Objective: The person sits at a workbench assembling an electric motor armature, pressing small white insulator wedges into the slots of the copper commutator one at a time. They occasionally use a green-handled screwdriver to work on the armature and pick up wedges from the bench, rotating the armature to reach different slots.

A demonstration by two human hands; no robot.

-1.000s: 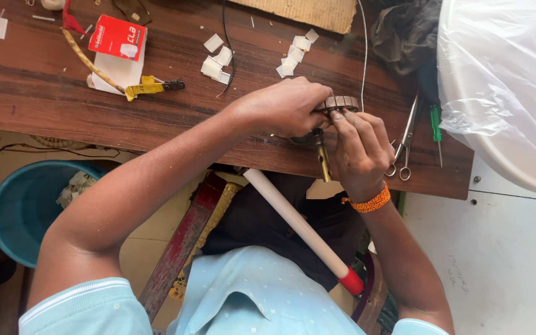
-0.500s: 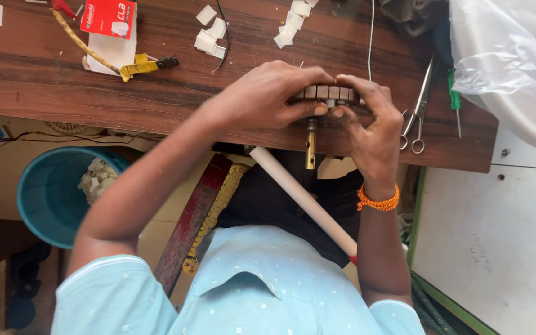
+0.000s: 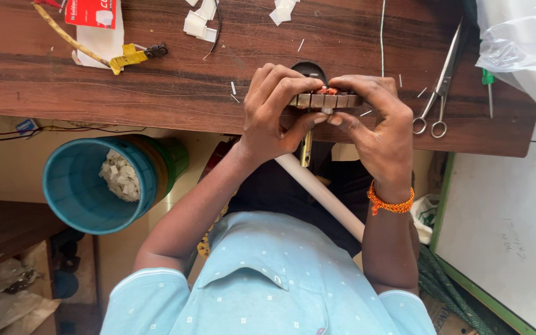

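Both my hands hold a small round metal motor core [image 3: 326, 99] with copper winding showing on top and a brass-coloured shaft [image 3: 306, 149] hanging below it. My left hand [image 3: 274, 115] grips its left side, thumb under the rim. My right hand [image 3: 376, 121], with an orange bead bracelet at the wrist, grips its right side. The core sits at the near edge of the dark wooden table [image 3: 156, 87], over a round hole in the wood.
Steel scissors [image 3: 438, 87] and a green-handled tool [image 3: 487, 87] lie right of my hands, beside a clear plastic bag [image 3: 522, 43]. White paper scraps [image 3: 196, 22], a yellow-tipped tool [image 3: 128, 57] and a red card lie farther back. A teal bucket [image 3: 97, 186] stands below left; a white pipe [image 3: 321, 195] crosses my lap.
The view has shifted and closed in on the hands. My fingers have turned the core so its flat edge faces me, and both hands sit closer around it at the table edge.
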